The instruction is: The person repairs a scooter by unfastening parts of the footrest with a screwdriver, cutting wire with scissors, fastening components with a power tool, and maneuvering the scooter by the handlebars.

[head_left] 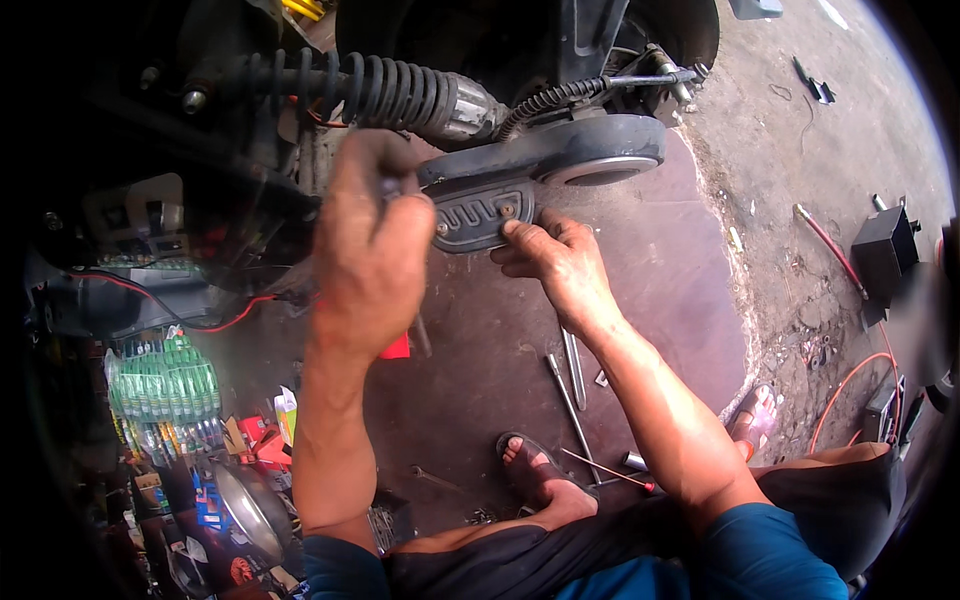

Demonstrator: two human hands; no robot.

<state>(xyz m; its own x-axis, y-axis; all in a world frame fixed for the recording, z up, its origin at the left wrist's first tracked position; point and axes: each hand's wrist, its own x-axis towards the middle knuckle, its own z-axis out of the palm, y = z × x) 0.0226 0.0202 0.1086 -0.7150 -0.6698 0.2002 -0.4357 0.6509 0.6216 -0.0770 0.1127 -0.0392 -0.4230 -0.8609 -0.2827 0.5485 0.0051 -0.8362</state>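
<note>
A black moulded plastic cover (470,222) with ridges and two screws sits against the long dark engine case (535,150) of a scooter-like vehicle. My right hand (560,250) grips the cover's right end, thumb in front and fingers tucked under it. Beside the cover's left end is my left hand (370,235), raised and smeared by motion. Its fingers curl toward the thumb; what they may hold, I cannot make out. Above both hands lies a shock absorber with a black coil spring (370,90). A ribbed cable sleeve (550,100) runs toward the wheel.
Long metal tools (567,395), a thin screwdriver (610,468) and a wrench (435,478) lie on the floor near my foot. Green-capped packets (163,385), a metal bowl (250,510) and boxes crowd the left. At right are a black box (885,255) and an orange hose (840,390).
</note>
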